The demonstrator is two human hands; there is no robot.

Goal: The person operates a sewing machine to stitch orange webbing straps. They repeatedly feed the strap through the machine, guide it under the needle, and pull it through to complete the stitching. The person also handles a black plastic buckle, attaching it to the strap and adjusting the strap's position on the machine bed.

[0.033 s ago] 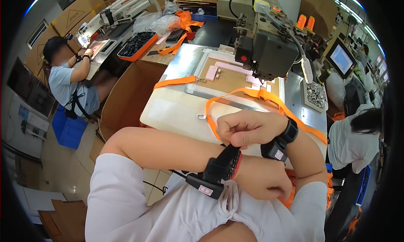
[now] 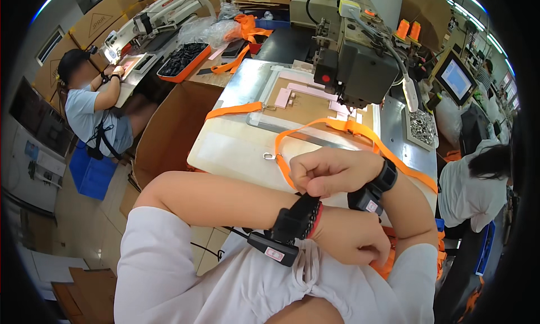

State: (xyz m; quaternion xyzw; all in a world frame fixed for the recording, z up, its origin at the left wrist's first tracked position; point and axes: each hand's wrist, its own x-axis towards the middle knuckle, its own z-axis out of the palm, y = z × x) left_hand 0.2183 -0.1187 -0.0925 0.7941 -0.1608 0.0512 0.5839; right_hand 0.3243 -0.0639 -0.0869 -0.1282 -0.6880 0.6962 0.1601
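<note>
My right hand pinches the end of a black strap on the device around my left wrist. My left hand lies across below it, fingers curled in, with nothing visible in them. A second black device is on my right wrist. Just beyond my hands, an orange strap with a metal clip lies on the white worktop. Behind it, a frame with pink pieces sits under the dark sewing machine head.
A cardboard box stands left of the worktop. A co-worker works at another machine on the left; another person is on the right. A tray of metal hardware, a screen and orange thread cones are at the right.
My left hand has shifted very slightly upward; otherwise the view is almost the same.
</note>
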